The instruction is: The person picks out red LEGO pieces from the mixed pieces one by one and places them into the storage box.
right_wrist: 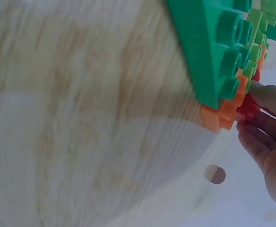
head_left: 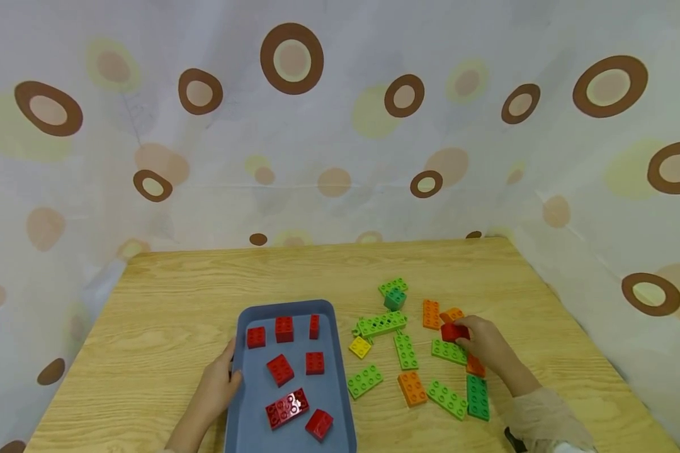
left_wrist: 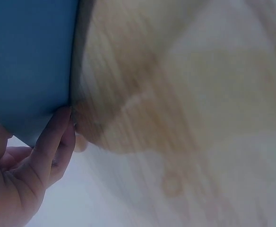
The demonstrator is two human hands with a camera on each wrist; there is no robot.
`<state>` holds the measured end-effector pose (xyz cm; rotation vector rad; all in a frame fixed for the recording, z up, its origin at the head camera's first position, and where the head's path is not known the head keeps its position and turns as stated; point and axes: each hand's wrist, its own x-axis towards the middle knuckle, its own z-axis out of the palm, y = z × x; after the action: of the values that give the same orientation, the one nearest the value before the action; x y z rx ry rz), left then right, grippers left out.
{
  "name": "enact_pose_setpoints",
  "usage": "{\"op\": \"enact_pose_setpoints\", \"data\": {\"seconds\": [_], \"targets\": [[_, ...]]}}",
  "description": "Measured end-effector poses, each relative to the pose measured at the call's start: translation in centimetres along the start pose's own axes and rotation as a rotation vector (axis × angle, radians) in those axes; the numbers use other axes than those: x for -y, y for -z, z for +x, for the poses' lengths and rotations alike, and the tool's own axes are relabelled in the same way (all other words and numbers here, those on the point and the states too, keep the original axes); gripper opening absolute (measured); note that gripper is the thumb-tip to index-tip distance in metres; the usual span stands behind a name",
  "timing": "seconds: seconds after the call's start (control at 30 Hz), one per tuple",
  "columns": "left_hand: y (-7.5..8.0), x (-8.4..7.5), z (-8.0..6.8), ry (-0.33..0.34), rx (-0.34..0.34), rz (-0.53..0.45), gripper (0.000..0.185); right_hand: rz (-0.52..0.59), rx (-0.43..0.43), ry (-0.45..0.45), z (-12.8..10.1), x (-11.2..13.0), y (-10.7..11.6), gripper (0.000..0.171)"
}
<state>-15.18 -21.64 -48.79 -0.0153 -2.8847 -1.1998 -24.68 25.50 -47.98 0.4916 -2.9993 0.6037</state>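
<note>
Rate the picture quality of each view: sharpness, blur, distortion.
Head view: sharp and evenly lit, with wide-angle bending of the table edges; left wrist view: soft and blurred, only the blue tray and left hand readable; right wrist view: wood grain smeared, the dark green brick looms large, right hand at the edge.

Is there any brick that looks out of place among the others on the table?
Yes: one red plastic brick lies among the green and orange bricks, pinched by the right hand, while every other red brick sits in the blue tray.
</note>
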Motion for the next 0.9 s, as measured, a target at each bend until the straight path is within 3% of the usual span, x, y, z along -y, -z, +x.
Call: {"op": "enact_pose_setpoints", "data": {"seconds": [0.37,0.53,0.9], "targets": [[0.2,0.0,0.3,-0.011,-0.018,0.007,0.06,0.007,-0.073,0.045,-0.1,0.2,0.6,0.028],[0.1,-0.2,0.2,-0.004,-0.009,0.012,0.06,-0.025,-0.147,0.136,0.1,0.9,1.0,0.026],[-0.1,-0.1,0.0,-0.013,-0.022,0.011,0.06,-0.002,-0.231,0.36,2.6,7.1,1.1,0.031]]}}
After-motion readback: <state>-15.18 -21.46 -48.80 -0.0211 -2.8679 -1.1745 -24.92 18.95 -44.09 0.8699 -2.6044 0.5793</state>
